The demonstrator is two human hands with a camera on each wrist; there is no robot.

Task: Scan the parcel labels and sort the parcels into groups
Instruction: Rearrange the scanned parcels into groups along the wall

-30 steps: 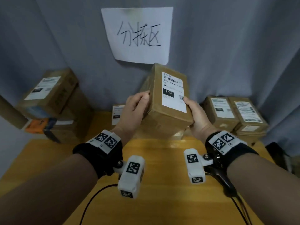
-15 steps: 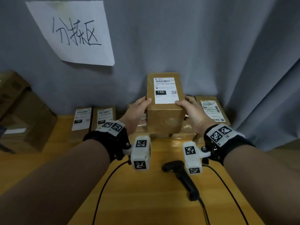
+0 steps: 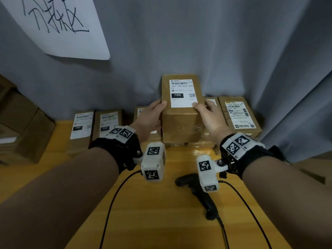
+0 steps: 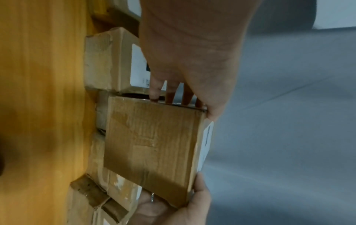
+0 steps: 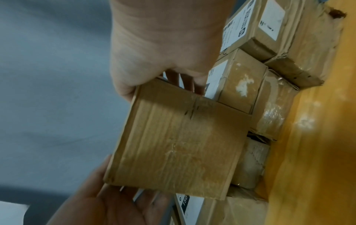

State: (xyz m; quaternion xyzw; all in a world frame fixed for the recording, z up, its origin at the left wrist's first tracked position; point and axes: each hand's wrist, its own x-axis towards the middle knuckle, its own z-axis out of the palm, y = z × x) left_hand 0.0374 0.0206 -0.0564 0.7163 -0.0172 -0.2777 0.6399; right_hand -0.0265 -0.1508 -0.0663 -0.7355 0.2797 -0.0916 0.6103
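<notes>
I hold a brown cardboard parcel between both hands, its white label marked 150 facing up. My left hand grips its left side with the thumb on the top edge. My right hand grips the right side, thumb on the label's corner. In the left wrist view the parcel hangs between my left hand and right hand. It sits over lower parcels by the curtain; whether it touches them I cannot tell. A black scanner lies on the table.
Two labelled parcels, a 150 one and a 102 one, stand at the back left. Another parcel lies right of my hands. Bigger boxes are stacked at the far left. A handwritten paper sign hangs on the grey curtain.
The parcel went from tilted and high by the sign to level and lower, rightward over the back parcels. Both hands kept their grip. The scanner came into view.
</notes>
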